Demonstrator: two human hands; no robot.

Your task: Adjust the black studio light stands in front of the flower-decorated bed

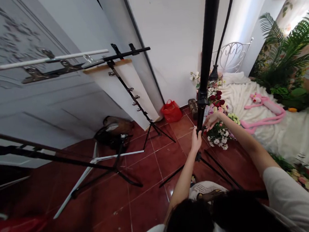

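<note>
A tall black stand [207, 42] rises upright in front of me, its tripod legs spread on the floor. My left hand [196, 139] is closed round the pole below a black clamp collar [202, 97]. On the pole's right side, a little higher, is my right hand [213, 120], its fingers bent and partly apart near a knob; whether they grip anything is too small to tell. A black cable [226, 26] with a dark plug-like end hangs beside the pole.
Flowers [218, 137] stand just right of the pole, by a bed with a white cover [231, 100] and a pink plush toy [271, 109]. At left are clamp-hung backdrop stands [130, 91], a white-legged stand [76, 187] and dark bags [115, 132]. A red bag [171, 111] sits by the wall.
</note>
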